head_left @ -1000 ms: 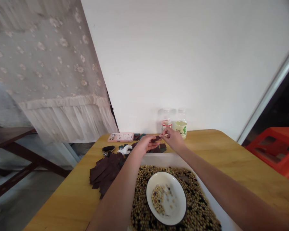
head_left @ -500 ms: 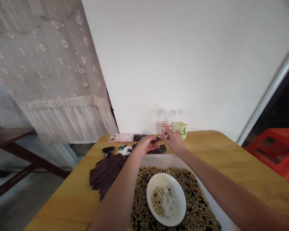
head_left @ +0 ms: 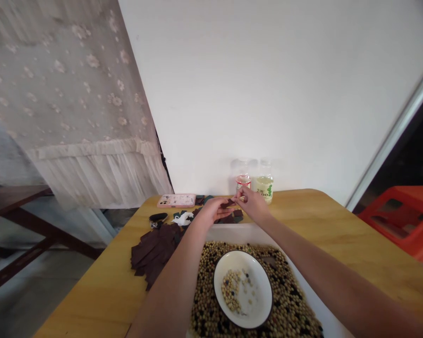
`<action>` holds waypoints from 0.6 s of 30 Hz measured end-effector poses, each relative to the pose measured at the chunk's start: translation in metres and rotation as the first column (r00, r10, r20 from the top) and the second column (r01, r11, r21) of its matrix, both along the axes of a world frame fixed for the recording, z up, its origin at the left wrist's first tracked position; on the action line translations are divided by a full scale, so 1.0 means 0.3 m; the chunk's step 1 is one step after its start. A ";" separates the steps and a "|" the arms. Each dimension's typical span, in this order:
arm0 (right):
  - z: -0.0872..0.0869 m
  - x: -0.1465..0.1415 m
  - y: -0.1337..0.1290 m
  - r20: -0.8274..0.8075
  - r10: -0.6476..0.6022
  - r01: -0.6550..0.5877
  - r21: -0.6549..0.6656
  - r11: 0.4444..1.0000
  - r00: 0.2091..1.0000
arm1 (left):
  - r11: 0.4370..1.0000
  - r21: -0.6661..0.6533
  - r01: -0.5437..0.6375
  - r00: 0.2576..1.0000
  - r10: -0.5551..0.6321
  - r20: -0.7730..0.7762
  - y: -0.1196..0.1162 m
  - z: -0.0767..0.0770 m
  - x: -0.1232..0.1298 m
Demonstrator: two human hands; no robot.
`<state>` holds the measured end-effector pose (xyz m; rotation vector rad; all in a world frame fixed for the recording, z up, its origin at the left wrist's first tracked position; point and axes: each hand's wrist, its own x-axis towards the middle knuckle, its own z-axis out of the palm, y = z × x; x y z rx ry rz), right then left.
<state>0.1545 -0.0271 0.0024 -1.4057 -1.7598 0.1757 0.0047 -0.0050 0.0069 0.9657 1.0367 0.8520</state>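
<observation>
Brown piece (head_left: 227,204) is held in the left hand (head_left: 215,210).

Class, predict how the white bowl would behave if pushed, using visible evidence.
The white bowl might wobble or tip, since it appears to sit on loose, round beads. The small round pieces inside would probably roll, lying loose and uncovered.

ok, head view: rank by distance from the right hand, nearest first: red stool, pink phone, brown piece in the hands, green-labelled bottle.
From the right hand:
1. Brown piece: in its grip.
2. Green-labelled bottle: just beyond, slightly right.
3. Pink phone: left, far edge of the table.
4. Red stool: far right, off the table.
</observation>
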 end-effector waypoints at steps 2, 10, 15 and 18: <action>0.000 0.001 0.001 -0.002 0.001 -0.001 -0.002 1.000 1.000 | 1.000 0.000 0.001 1.000 -0.001 -0.006 0.001 0.001 0.001; -0.003 0.001 0.011 0.008 -0.019 0.019 -0.016 1.000 1.000 | 1.000 0.008 0.018 1.000 -0.018 -0.011 0.004 0.001 0.003; -0.002 0.000 0.010 0.006 -0.017 0.018 -0.025 1.000 1.000 | 1.000 0.007 0.010 1.000 -0.010 -0.017 0.005 -0.001 0.002; 0.000 0.000 0.007 -0.005 -0.013 0.012 -0.022 1.000 1.000 | 1.000 0.006 0.012 1.000 -0.012 -0.024 0.005 -0.002 0.001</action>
